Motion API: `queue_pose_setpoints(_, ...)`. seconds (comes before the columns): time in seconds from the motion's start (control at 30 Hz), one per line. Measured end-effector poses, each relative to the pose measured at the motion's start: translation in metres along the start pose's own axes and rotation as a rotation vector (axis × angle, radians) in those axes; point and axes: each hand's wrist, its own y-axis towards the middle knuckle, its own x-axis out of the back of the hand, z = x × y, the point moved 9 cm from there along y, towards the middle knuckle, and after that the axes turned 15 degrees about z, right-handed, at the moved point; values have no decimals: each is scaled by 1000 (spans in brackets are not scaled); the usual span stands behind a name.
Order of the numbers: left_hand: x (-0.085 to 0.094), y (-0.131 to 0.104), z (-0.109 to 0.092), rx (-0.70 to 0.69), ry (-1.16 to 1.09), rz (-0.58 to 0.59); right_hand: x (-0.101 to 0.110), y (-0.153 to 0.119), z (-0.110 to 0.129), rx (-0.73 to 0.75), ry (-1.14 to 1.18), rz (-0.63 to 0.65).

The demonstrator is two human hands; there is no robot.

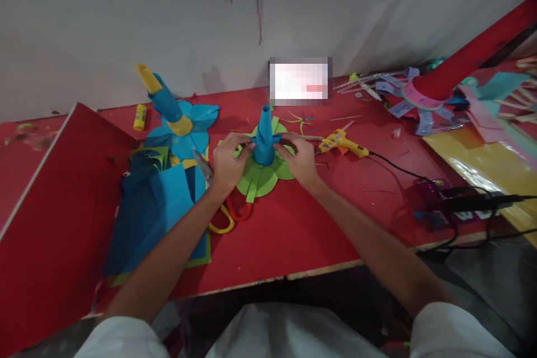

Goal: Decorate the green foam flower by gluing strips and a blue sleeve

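Note:
A blue rolled paper cone stands upright at the centre of a green petal-shaped paper base. My left hand is closed in a pinch at the cone's left side, on one end of a narrow blue paper strip. From the right side my right hand pinches the strip's other end. The strip lies across the cone at about mid-height; its back is hidden. Scissors with red and yellow handles lie beside my left wrist, partly under it. A yellow glue gun rests right of my right hand.
Blue and yellow paper flower stands at the back left, near a glue stick. Blue sheets and a raised red board occupy the left. A phone-like blurred rectangle leans on the wall. Black cables cross the right.

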Motion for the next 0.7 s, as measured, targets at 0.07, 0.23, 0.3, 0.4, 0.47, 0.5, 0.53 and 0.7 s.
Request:
queue_pose_setpoints(0.07,0,0,0,11,9,2,0,0,-1,-13,-3,2)
queue_pose_setpoints(0.23,0,0,2,52,-1,15,1,0,-2,-29,-22,-5)
queue_pose_setpoints(0.3,0,1,3,57,-5,16,1,0,-2,-37,-36,-6)
queue_pose_setpoints(0.4,-1,1,2,54,2,25,2,1,-2,-40,-51,-6)
queue_pose_setpoints(0.47,-1,1,-1,37,-3,25,1,1,-2,-38,-58,1)
queue_pose_setpoints(0.5,0,1,-3,28,-7,21,1,1,-1,-38,-64,6)
queue_pose_setpoints(0.53,1,1,-5,21,-9,19,1,1,0,-36,-69,12)
queue_pose_setpoints(0.7,4,-2,-17,-27,50,4,3,0,20,58,-78,15)
